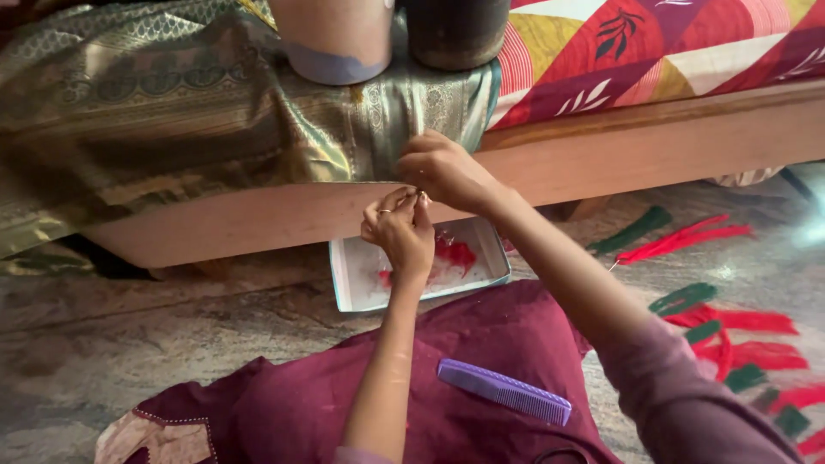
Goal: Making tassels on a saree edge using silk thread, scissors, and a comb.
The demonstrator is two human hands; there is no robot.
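Nearest the lens, the maroon cloth (pixel 481 361) is spread over the lap, and a purple comb (pixel 504 392) lies on it, just below the white tray (pixel 490 249). Left of the tray there's bare stone floor (pixel 129 326), plenty of open room there. Above the tray, the left hand (pixel 400 230) is up with fingertips pinched together on the hanging edge of the green-gold silk fabric (pixel 172 112); whatever fine thread sits in that pinch is too small to make out. The right hand (pixel 443 169) meets it from above, thumb and fingers closed on the same spot of the fabric's edge, right where it drops over the wooden bed rail (pixel 653 146). Judging by the grip, keeping the edge taut between both pinches and working close to the fingertips looks the tidy way here. Inside the tray, red threads (pixel 454 253) lie loose. Right of the tray, red and green tassels (pixel 730 335) crowd the floor, so elbow room is tighter on that side.
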